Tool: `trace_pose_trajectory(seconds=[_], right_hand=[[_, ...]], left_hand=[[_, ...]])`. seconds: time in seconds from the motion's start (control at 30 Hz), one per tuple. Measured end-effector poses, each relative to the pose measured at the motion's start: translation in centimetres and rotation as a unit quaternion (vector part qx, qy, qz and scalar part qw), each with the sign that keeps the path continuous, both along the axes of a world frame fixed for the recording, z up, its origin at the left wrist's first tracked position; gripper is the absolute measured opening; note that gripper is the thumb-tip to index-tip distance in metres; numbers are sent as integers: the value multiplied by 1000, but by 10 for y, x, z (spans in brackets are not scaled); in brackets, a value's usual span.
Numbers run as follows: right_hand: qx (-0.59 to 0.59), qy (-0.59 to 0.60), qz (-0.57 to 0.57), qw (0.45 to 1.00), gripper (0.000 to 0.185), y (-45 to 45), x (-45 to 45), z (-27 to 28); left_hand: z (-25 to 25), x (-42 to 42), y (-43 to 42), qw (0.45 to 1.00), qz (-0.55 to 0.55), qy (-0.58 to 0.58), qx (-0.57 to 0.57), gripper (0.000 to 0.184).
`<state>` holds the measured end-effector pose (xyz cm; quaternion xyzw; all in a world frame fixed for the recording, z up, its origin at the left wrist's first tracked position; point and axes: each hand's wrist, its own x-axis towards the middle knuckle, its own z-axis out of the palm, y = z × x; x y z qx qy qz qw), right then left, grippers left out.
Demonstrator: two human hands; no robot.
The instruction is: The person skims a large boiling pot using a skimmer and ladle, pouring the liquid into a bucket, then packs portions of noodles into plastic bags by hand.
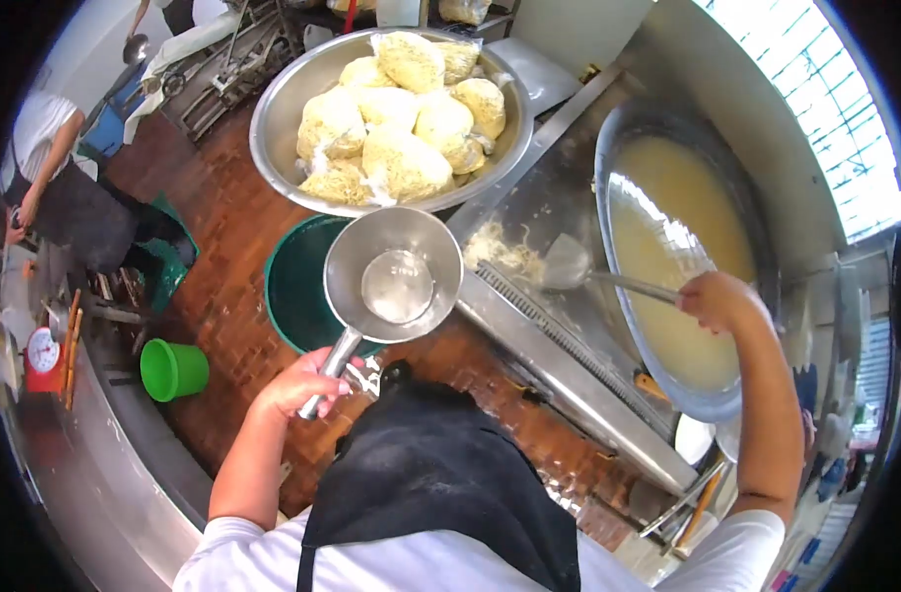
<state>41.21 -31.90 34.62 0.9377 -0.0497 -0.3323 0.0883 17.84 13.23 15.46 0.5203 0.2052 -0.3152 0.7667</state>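
My left hand [307, 383] is closed round the handle of a deep metal saucepan [347, 261], whose inside shows a shiny bottom. It hangs partly over a dark green tub [290, 286] on the floor. My right hand [723, 299] grips the handle of a long metal spatula [628, 285]. Its broad, pale head rests over the steel worktop, close to scattered noodle scraps [500, 252]. Under the right hand and forearm lies a large wok [608, 212] of cloudy yellowish liquid [682, 197].
A wide metal basin [273, 128] holds several plastic bags of yellow noodles [406, 158]. A grated steel channel [569, 345] edges the worktop. At left are a co-worker in a dark apron [75, 212], a bright green bucket [174, 370] and a red scale [44, 360].
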Motion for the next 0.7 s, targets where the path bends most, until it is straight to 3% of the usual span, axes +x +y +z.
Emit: trace_pose_trajectory(seconds=[0.23,0.3,0.33,0.4,0.57,0.7], right_hand=[[227,-16,-89,970,30,-38,-28,-125],[332,-117,6,936,29,-73,-46,-205],[294,-98,-36,950,27,-47,-58,-185],[287,-157,-3,945,31,-54,-78,-217],[343,-154,-69,924,45,-54,-108,-248],[385,-126,-114,907,42,-81,-120,-283]], left_hand=[[10,0,5,1000,-13,18,13,49],[14,1,5,999,-15,17,24,49],[17,0,5,1000,-14,18,18,50],[21,-3,6,1000,-7,22,5,50],[33,6,0,999,-27,30,33,50],[36,16,-10,999,-28,32,23,48]])
